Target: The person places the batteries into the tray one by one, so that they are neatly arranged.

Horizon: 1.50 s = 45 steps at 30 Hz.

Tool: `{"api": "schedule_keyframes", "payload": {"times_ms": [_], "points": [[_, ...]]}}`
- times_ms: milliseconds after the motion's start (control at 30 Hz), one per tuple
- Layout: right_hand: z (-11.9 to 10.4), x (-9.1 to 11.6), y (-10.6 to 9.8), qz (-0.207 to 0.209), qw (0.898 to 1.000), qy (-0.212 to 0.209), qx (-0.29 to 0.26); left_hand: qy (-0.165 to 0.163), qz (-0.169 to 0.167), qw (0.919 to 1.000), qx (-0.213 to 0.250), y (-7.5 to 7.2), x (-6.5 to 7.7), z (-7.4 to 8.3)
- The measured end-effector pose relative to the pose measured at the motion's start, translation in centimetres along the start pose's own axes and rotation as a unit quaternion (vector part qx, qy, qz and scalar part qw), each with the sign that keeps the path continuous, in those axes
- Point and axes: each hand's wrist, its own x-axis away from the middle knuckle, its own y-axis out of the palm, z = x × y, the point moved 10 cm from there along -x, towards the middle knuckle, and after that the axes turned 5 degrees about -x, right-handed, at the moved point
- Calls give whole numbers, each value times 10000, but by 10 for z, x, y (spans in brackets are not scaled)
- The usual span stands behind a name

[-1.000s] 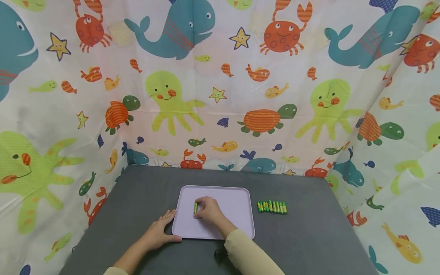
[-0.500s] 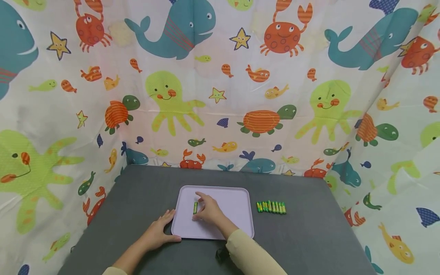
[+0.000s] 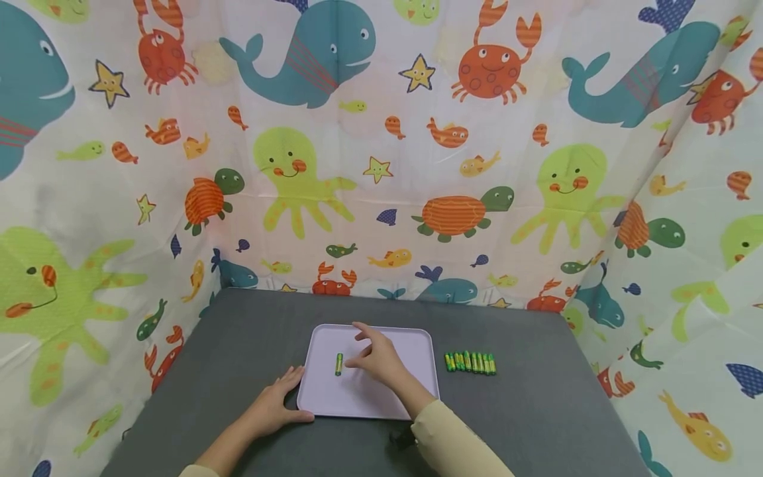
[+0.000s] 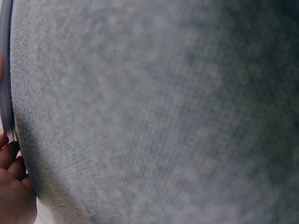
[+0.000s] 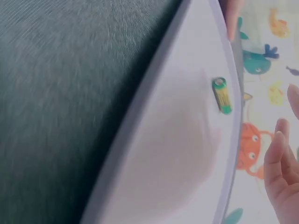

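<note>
A single green and yellow battery [image 3: 338, 364] lies on the left part of the lilac tray [image 3: 334, 399]. In the right wrist view, the metal end of the battery [image 5: 221, 95] shows. My right hand [image 3: 381, 361] hovers over the tray just right of the battery, thumb and fingers spread apart with nothing between them. At the tray's left side, my left hand [image 3: 271, 405] touches the rim, its fingers along the left edge and its thumb at the near-left corner. The left wrist view catches only some curved fingers [image 4: 14, 168] beside the tray edge.
Right of the tray, several more green and yellow batteries [image 3: 471, 362] lie side by side in a row on the dark grey table [image 3: 524, 411]. A curtain [image 3: 381, 252] printed with sea animals stands behind the table and at both sides.
My right hand has let go of the battery and moved up and to the right, its fingers parting. The battery stays on the tray, and the left hand keeps its place.
</note>
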Motion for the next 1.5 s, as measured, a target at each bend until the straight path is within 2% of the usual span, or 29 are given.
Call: {"api": "schedule_keyframes", "payload": {"times_ms": [233, 700, 1000, 1233, 1500], "points": [[-1, 16, -29, 247, 9995, -145, 162, -66, -28, 10000, 26, 3, 0, -4], [13, 51, -84, 817, 9963, -276, -43, -92, -39, 9999, 63, 3, 1, -2], [25, 70, -115, 1166, 9932, -22, 49, -63, -37, 9999, 90, 2, 0, -2], [48, 81, -148, 1522, 9879, 247, 147, -90, -85, 9999, 82, 3, 0, -2], [62, 91, -180, 1544, 9877, 183, 182, -181, -101, 9997, 101, 3, 1, -3]]}}
